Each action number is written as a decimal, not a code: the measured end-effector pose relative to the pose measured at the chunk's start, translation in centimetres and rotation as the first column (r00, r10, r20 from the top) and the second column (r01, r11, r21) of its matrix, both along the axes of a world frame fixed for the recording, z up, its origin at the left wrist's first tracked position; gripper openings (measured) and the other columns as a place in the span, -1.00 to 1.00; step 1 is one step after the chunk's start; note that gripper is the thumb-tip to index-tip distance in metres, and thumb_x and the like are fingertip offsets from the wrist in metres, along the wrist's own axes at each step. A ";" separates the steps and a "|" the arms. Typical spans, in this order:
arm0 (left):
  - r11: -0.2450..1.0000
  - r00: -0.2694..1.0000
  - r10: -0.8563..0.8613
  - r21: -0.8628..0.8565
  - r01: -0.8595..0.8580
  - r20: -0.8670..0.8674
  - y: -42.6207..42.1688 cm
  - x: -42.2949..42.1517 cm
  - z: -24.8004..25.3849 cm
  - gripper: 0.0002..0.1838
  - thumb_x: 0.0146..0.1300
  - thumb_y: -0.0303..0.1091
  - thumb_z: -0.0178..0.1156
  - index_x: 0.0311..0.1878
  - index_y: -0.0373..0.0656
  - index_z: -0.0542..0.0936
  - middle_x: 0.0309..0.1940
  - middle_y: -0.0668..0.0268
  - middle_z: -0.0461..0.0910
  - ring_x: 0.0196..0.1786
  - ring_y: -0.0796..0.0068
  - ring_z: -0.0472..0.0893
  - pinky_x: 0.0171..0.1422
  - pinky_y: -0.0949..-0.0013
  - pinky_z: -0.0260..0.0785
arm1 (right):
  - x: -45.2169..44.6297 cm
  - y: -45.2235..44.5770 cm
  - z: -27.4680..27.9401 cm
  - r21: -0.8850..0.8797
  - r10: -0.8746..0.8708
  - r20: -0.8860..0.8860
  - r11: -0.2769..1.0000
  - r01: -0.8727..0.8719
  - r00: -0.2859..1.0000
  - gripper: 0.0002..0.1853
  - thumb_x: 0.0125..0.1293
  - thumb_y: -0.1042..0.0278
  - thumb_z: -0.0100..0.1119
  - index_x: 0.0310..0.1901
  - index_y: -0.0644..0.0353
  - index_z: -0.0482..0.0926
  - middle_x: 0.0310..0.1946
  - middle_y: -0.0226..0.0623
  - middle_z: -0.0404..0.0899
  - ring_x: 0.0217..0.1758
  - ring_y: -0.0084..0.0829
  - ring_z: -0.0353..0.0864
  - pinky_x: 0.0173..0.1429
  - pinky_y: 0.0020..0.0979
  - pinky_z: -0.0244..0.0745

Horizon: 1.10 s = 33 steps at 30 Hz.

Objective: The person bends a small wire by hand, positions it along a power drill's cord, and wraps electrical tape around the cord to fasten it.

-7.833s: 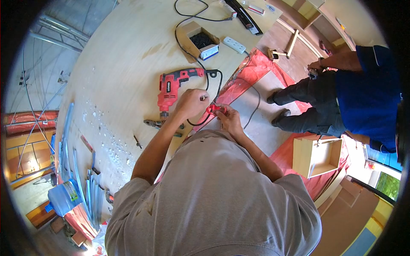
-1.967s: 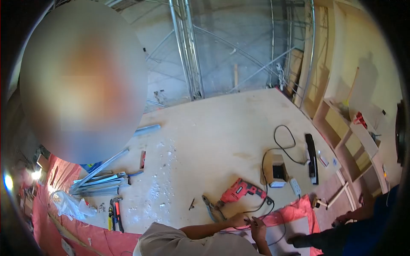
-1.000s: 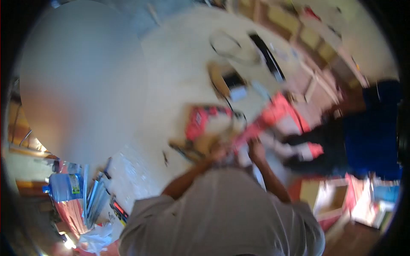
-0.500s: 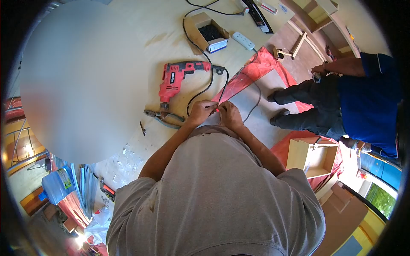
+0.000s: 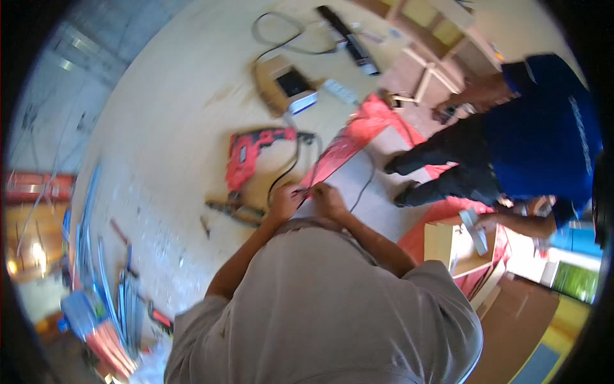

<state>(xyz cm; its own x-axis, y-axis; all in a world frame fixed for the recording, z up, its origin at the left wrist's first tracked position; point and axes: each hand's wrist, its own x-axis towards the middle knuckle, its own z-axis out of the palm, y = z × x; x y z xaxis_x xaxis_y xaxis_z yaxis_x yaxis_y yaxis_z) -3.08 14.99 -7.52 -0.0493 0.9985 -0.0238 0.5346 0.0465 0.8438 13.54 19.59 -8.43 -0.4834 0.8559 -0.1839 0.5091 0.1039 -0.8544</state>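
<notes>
My left hand point(image 5: 286, 203) is closed, its fingertips pinched at the black cord point(image 5: 291, 169) near the drill. Close beside it, my right hand point(image 5: 329, 201) is closed too, fingertips bent inward. A small red piece point(image 5: 309, 194) shows between the fingertips; blur hides its kind. Ahead and to the left lies a red and black power drill point(image 5: 242, 160) on its side. Pliers point(image 5: 236, 211) with dark handles rest below its chuck, left of my left hand.
An open carton point(image 5: 288, 86) of dark small pieces and a white power strip point(image 5: 340, 91) lie ahead. At right a co-worker in a blue shirt point(image 5: 537, 128) holds a grey flat piece point(image 5: 474, 232) over a wooden box point(image 5: 441, 246). Red sheeting point(image 5: 358, 131) covers some floor.
My view has turned, so the drill, carton and hands appear lower and further left. The co-worker's near hand has come over the wooden box with a grey flat piece. My hands stay together.
</notes>
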 end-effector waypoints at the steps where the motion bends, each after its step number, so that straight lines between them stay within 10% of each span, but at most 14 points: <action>1: 0.988 1.000 0.017 0.153 -0.017 0.000 -0.1 -0.1 -1.0 -0.85 0.11 -0.46 0.25 -0.23 -0.23 0.66 -0.35 0.09 0.61 -0.35 0.21 0.61 -0.23 0.30 0.44 | 0.2 -0.2 -0.2 0.044 0.044 0.014 0.998 -0.044 0.999 -0.81 0.27 0.29 0.06 -0.26 0.20 0.59 -0.31 -0.04 0.59 -0.18 -0.05 0.58 -0.06 -0.17 0.45; 6: 0.997 0.964 0.012 -0.078 0.009 0.265 0.3 -0.8 -2.1 -0.85 0.23 -0.39 0.20 -0.29 -0.30 0.62 -0.43 0.22 0.61 -0.46 0.45 0.55 -0.36 0.41 0.40 | -0.1 -0.5 -2.8 0.200 0.168 0.135 0.961 -0.193 0.976 -0.78 0.29 0.25 0.03 -0.29 0.15 0.63 -0.25 -0.10 0.58 -0.12 -0.10 0.57 0.02 -0.16 0.43; 7: 0.982 0.941 0.071 -0.187 -0.008 0.332 0.3 -0.8 -2.2 -0.82 0.27 -0.36 0.19 -0.30 -0.32 0.61 -0.46 0.27 0.61 -0.50 0.53 0.54 -0.40 0.45 0.38 | -0.2 -0.3 2.3 0.015 0.102 0.177 0.994 -0.106 0.979 -0.81 0.24 0.31 0.03 -0.27 0.11 0.65 -0.20 -0.18 0.58 -0.08 -0.14 0.56 0.04 -0.19 0.45; 10: 0.911 0.903 0.195 -0.412 -0.022 0.382 0.2 -0.9 -2.0 -0.78 0.32 -0.30 0.16 -0.29 -0.29 0.62 -0.53 0.38 0.57 -0.58 0.66 0.45 -0.50 0.53 0.29 | -0.4 -0.7 -3.4 0.268 0.182 0.157 0.938 -0.219 0.971 -0.81 0.25 0.27 0.06 -0.24 0.14 0.63 -0.20 -0.11 0.59 -0.13 -0.11 0.59 -0.03 -0.15 0.47; 15: 0.947 0.956 0.140 -0.316 -0.054 0.256 0.4 -0.5 -1.9 -0.79 0.31 -0.30 0.16 -0.26 -0.28 0.61 -0.57 0.37 0.56 -0.58 0.66 0.45 -0.50 0.50 0.28 | 0.0 -0.9 0.4 -0.042 -0.033 0.013 0.999 0.033 0.999 -0.65 0.28 0.12 0.09 -0.30 0.34 0.55 -0.31 0.04 0.57 -0.19 -0.04 0.60 -0.12 -0.09 0.45; 24: 0.991 0.995 0.003 -0.136 0.011 0.103 0.2 0.0 -0.6 -0.82 0.16 -0.33 0.18 -0.42 -0.28 0.58 -0.50 0.03 0.56 -0.43 0.09 0.56 -0.25 0.17 0.37 | -0.8 -0.6 -4.5 0.074 -0.070 0.068 0.995 0.064 0.995 -0.73 0.29 0.17 0.07 -0.26 0.23 0.57 -0.29 -0.04 0.62 -0.17 -0.05 0.62 -0.07 -0.12 0.47; 26: 0.974 0.951 -0.221 -0.007 0.225 -0.215 0.7 -1.0 -3.0 -0.72 0.21 -0.23 0.21 -0.34 -0.31 0.61 -0.43 -0.05 0.58 -0.40 0.09 0.59 -0.23 0.16 0.39 | -1.1 0.2 -2.5 0.078 -0.069 0.069 0.995 0.064 0.995 -0.73 0.28 0.17 0.09 -0.25 0.24 0.57 -0.29 -0.04 0.62 -0.17 -0.05 0.62 -0.08 -0.12 0.48; 33: 0.922 0.926 0.075 -0.380 0.077 0.370 -0.1 -0.6 -2.0 -0.79 0.23 -0.36 0.19 -0.20 -0.35 0.63 -0.49 0.28 0.61 -0.44 0.47 0.56 -0.31 0.33 0.41 | -2.0 -0.4 -1.3 -0.042 -0.048 0.028 0.998 0.049 0.998 -0.72 0.25 0.22 0.14 -0.25 0.32 0.52 -0.35 0.00 0.62 -0.24 -0.07 0.64 -0.17 -0.16 0.50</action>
